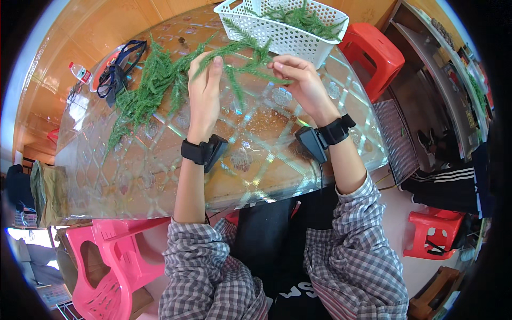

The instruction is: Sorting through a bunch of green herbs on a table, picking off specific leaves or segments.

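Observation:
My left hand (205, 88) is raised over the table with its thumb and fingers closed round a feathery green sprig (234, 88). Thin side shoots of that sprig spread to the right, toward my right hand (301, 80). The fingers of my right hand are bent in a pinch at the end of one shoot; the exact grip is partly hidden. A loose heap of the same feathery greens (144, 88) lies left of my left hand. Beyond my hands stands a white perforated plastic basket (288, 42) with more green sprigs (304, 20) inside.
Small crumbs lie on the clear-covered patterned table (256, 170). A dark strapped bag (114, 77) and a bottle with a red cap (80, 72) are at the far left. Red stools (376, 53) stand at the right; a pink chair (106, 266) is at the near left.

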Motion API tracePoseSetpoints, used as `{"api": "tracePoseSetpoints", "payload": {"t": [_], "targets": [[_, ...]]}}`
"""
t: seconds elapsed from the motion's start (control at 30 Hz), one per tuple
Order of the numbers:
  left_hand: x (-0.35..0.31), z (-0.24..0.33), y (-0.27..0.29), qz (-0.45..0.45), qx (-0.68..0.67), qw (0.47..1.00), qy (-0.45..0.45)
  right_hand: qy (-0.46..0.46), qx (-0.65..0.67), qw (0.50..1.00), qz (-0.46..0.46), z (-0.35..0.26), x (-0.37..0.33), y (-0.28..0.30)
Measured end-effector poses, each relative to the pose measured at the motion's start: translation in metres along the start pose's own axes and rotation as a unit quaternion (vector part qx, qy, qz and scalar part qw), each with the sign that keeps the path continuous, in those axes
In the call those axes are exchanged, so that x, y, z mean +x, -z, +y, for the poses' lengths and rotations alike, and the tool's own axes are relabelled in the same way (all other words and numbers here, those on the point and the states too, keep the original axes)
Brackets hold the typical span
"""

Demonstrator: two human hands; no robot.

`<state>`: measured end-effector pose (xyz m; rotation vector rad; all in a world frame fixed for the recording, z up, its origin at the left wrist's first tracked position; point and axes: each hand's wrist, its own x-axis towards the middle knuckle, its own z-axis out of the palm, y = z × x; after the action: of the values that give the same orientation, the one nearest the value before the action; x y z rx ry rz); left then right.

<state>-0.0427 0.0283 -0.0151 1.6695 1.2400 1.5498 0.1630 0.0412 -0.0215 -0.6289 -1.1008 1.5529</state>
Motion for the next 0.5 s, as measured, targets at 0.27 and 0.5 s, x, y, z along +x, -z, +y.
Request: {"api": "tracePoseSetpoints", "payload": {"t": [0.27,0.5], "targets": [[0.001,0.000,0.004,0.002,-0.049,0.999,0.005,0.111,-0.322,0.940,-0.007,-0.002,-0.001,-0.009],[0.001,0.003,0.004,-0.014,0.095,0.995,-0.038,0.364,-0.586,0.721,0.057,-0.014,-0.009,-0.028]]}}
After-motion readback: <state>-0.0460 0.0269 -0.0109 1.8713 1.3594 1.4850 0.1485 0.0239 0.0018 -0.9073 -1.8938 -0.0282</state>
